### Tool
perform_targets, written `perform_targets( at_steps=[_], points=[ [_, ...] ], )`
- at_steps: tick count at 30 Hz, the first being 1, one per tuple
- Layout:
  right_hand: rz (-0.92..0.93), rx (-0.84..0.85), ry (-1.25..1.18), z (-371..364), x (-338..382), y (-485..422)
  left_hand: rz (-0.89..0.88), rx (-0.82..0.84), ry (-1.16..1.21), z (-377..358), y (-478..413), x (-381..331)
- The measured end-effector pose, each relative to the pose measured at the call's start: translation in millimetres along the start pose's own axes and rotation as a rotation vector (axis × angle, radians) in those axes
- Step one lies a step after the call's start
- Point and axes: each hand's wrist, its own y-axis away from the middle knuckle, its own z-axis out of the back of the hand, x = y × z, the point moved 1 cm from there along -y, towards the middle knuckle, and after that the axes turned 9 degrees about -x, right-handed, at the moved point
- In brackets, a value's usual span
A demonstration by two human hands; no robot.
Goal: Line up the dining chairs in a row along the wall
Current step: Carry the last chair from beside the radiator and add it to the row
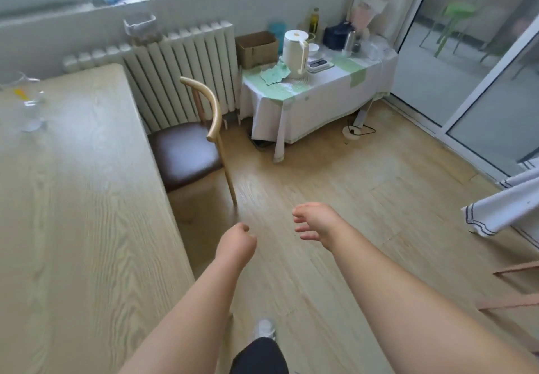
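One dining chair [186, 152] with a dark brown seat and a curved light-wood backrest stands tucked against the right side of the wooden dining table [73, 198], close to the white radiator [180, 64] under the window wall. Both my arms reach forward over the floor. My left hand [236, 245] is curled into a loose fist with nothing in it, a little short of the chair's front leg. My right hand [315, 223] hangs with fingers spread and holds nothing. Neither hand touches the chair.
A small cloth-covered side table [315, 102] carries a white kettle [296, 52], a cardboard box [256, 48] and bottles. A sliding glass door [466, 67] is at right. A cable lies on the floor by the side table. A glass jug [27, 102] stands on the dining table.
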Motion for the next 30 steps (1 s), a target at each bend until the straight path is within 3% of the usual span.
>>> perform_targets(
  at_steps=[8, 17, 30],
  points=[
    [0.074, 0.136, 0.14, -31.5, 105.1, -102.0, 0.145, -0.107, 0.083, 25.6, -130.2, -43.3],
    [0.02, 0.168, 0.194, -46.4, 209.8, -200.2, 0.237, -0.14, 0.13, 58.9, -241.8, -101.2],
    [0.024, 0.404, 0.351, -191.5, 341.6, -372.8, 0.499, -0.285, 0.164, 101.8, -412.1, -116.4]
  ],
)
